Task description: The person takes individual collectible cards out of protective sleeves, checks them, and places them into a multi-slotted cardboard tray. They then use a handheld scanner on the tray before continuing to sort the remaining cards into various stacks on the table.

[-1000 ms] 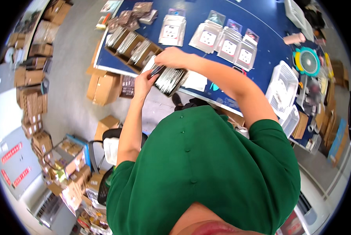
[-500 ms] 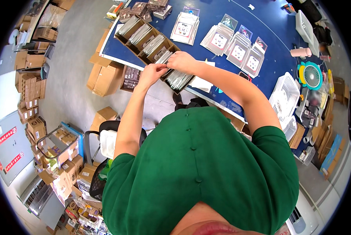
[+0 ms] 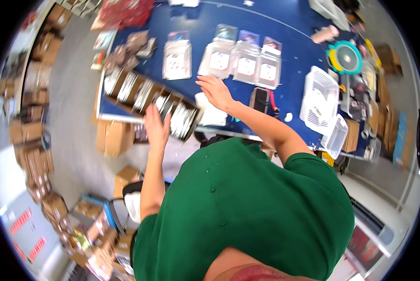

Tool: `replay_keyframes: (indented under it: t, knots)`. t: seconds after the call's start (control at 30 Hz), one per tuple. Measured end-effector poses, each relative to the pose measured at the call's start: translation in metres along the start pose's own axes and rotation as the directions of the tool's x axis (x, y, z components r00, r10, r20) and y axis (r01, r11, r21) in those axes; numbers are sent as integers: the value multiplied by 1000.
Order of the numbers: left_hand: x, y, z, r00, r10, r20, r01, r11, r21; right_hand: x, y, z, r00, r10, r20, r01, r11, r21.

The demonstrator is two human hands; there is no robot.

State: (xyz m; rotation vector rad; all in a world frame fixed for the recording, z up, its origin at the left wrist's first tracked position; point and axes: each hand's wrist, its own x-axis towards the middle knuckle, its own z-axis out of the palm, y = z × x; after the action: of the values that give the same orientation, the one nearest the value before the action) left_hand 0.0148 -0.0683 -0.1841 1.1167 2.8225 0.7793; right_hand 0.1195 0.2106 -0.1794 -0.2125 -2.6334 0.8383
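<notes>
Both hands are off the packs now. The left hand [image 3: 156, 127] is spread flat, empty, against the near end of the long brown cardboard tray [image 3: 146, 104], which sits at the blue worktop [image 3: 294, 79] edge with rows of clear-sleeved packs [image 3: 182, 119] upright in its compartments. The right hand [image 3: 215, 91] hovers open over white paper [image 3: 211, 112]. Half a second ago both were pinching packs in the tray.

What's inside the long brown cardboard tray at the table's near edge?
The long brown cardboard tray has divided compartments filled with upright rows of thin silvery packets. The left hand covers part of its near edge; the tray's bottom is hidden beneath the packets.
</notes>
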Motion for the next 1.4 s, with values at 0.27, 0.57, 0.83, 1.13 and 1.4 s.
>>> replay_keyframes:
  t: [0.27,0.57,0.83,1.13,1.4]
  knots:
    - [83,134,46,943,-189,274,332,605,-724,11,252,-87,835,548,-52,-546,813,-205]
    - [127,229,277,25,-318,948,854,-486,-185,120,385,-104,846,500,185,-401,826,-396]
    - [156,229,313,42,-364,931,748,-606,-271,105,342,-79,647,414,640,-252,909,-333]
    - [154,232,296,105,-346,932,750,-588,-303,73,340,-86,656,306,690,-501,860,95]
    - [161,236,221,396,-350,849,876,-135,-464,114,261,-172,862,233,451,-261,965,0]
